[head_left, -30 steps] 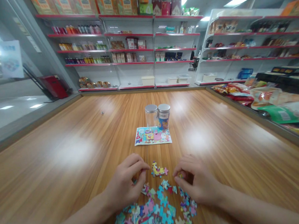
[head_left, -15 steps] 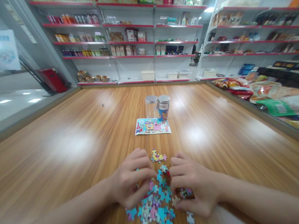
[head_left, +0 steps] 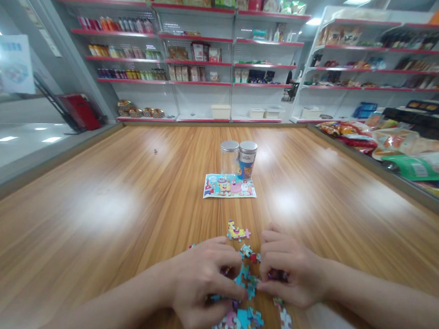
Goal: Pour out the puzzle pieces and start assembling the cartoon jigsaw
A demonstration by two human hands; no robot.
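Tabletop (head_left: pixel 132 217), toward near edge: my left hand (head_left: pixel 206 279) and right hand (head_left: pixel 294 267) half-curl over puzzle pieces (head_left: pixel 247 322); grip I can't tell.

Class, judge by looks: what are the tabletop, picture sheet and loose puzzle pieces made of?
Tabletop: wood or wood-look laminate, glossy; streaky brown grain, bright reflections.
Picture sheet: probably paper; thin, colour-printed.
Puzzle pieces: perhaps printed card; flat, knobbed shapes, edges too small to confirm.
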